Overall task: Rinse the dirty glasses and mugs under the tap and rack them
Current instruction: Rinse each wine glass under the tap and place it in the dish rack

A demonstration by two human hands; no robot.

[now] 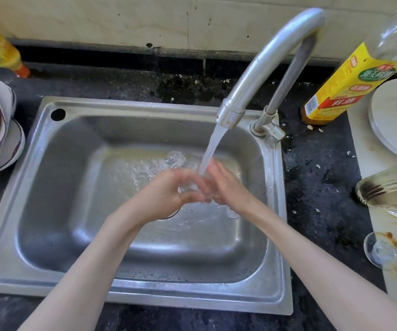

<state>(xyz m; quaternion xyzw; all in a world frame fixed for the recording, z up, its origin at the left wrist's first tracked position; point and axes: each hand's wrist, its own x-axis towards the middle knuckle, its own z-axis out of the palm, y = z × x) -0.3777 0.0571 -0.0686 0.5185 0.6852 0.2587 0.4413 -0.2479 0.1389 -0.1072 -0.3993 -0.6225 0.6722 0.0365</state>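
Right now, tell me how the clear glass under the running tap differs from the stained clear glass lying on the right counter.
The clear glass under the tap is gripped by both the left hand and right hand in the water stream; the stained glass on the counter lies untouched on its side. The counter glass shows brown residue; none shows on the blurred held one. Both are transparent glass.

Bright daylight, glare on the sink (37,163), edges bowed, fingers (192,185) motion-blurred.

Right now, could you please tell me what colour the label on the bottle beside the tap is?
Mostly yellow, with red and green patches, on the bottle; head view.
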